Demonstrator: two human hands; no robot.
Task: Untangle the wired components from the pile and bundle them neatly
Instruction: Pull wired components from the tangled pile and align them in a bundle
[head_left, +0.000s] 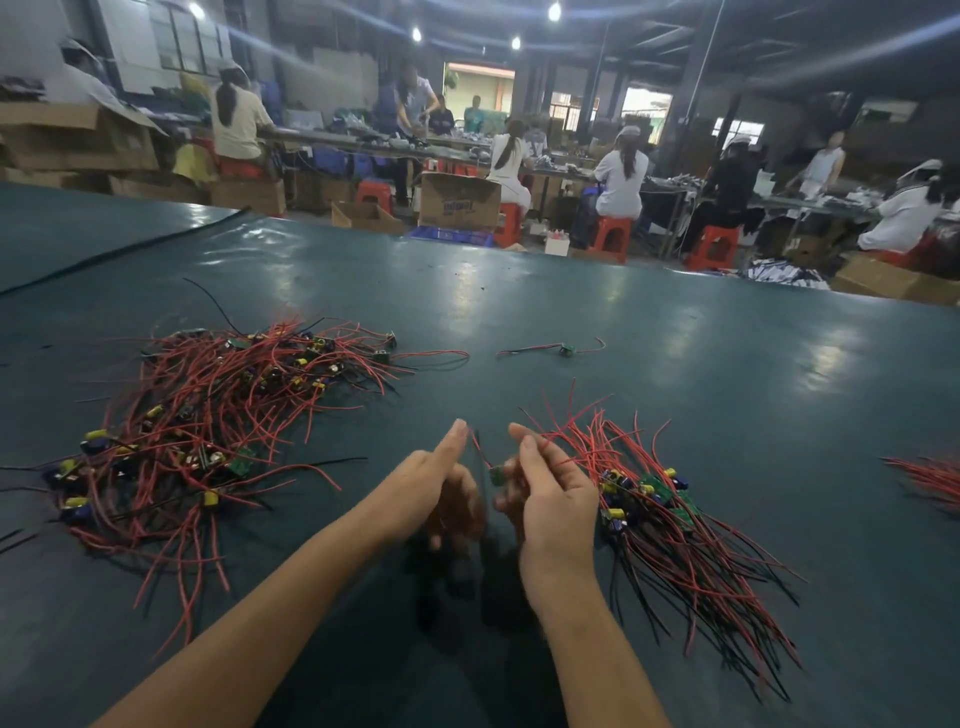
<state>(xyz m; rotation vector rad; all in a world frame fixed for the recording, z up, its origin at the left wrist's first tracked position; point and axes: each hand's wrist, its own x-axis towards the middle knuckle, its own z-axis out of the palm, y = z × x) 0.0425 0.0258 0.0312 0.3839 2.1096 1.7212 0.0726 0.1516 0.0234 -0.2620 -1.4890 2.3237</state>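
Wired component (496, 474) between left hand (434, 480) and right hand (553, 491), pile (208, 415) leftward

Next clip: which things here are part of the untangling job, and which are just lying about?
Job: tangled pile; sorted bundle; wired component between left hand and right hand; single component farther back; more wires at the right edge.
Lying about: cardboard box, red stool and blue crate beyond the table.

Blue print on cardboard box (459, 200), illegible.
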